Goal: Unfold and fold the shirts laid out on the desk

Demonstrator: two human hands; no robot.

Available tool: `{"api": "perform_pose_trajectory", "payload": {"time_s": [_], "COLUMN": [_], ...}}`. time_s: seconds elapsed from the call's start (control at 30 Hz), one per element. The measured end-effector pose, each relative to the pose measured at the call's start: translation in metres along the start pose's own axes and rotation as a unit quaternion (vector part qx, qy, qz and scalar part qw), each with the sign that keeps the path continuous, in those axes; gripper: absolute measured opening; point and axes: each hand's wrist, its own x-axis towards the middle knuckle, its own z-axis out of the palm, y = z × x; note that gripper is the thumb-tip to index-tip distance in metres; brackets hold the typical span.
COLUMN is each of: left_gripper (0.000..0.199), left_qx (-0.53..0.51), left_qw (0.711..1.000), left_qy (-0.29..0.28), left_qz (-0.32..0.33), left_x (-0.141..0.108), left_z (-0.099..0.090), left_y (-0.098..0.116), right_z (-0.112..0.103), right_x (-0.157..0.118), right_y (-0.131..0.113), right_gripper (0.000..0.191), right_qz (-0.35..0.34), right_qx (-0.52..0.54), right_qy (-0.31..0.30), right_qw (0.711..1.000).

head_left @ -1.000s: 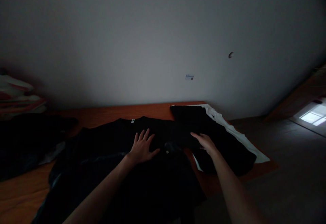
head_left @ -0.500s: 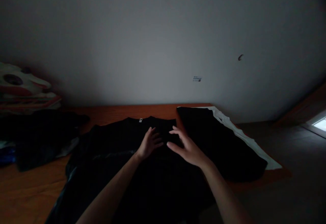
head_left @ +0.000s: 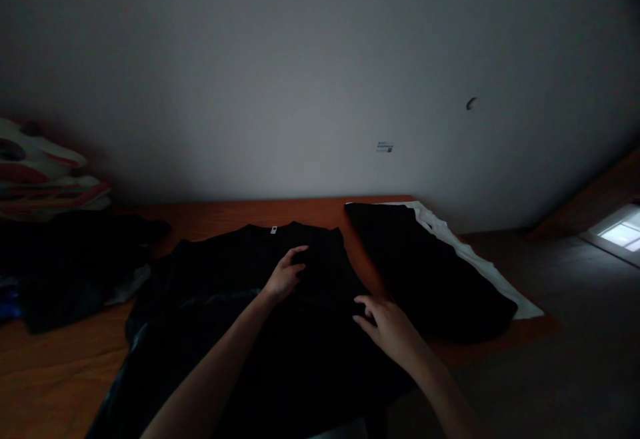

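Observation:
A black shirt (head_left: pixel 220 266) lies spread out with its collar toward the wall, and a small white label (head_left: pixel 273 230) shows at the neckline. Over the upper middle of the shirt is my left hand (head_left: pixel 286 278), its thumb and fingers apart and nothing between them. My right hand (head_left: pixel 387 324) is at the shirt's right side edge, with thumb and forefinger parted and the other fingers curled. No cloth shows between its fingertips.
To the right lies a folded black garment (head_left: pixel 425 266) on top of a white cloth (head_left: pixel 475 259). Dark clothes (head_left: pixel 75 266) are heaped at the left, near a patterned cushion-like item (head_left: pixel 40 166). A pale wall (head_left: pixel 280 92) rises behind the orange-brown surface (head_left: pixel 45 372).
My right hand has moved down and right to the shirt's side edge, its fingers more curled. My left hand has shifted slightly left. The shirt's upper right part has changed shape a little.

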Motion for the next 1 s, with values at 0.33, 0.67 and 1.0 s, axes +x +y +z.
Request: {"api": "perform_pose_trajectory", "payload": {"time_s": [0.33,0.67,1.0], "left_gripper": [0.05,0.051,0.028], "left_qx": [0.242,0.248,0.339], "left_qw": [0.963,0.962,0.934], "left_qy": [0.02,0.013,0.045], "left_qz": [0.121,0.113,0.102], "left_x": [0.003,0.005,0.007], "left_z": [-0.006,-0.013,-0.022], "left_y": [-0.004,-0.004,0.008], "right_z": [-0.022,-0.002,0.011], "right_x": [-0.007,-0.002,-0.003], "right_y": [-0.018,-0.017,-0.028], "right_gripper": [0.042,0.024,0.041], "right_qz": [-0.043,-0.008,-0.006], "right_qx": [0.093,0.088,0.02], "right_qy": [-0.054,-0.104,-0.061], "right_qw": [0.993,0.991,0.998]}}
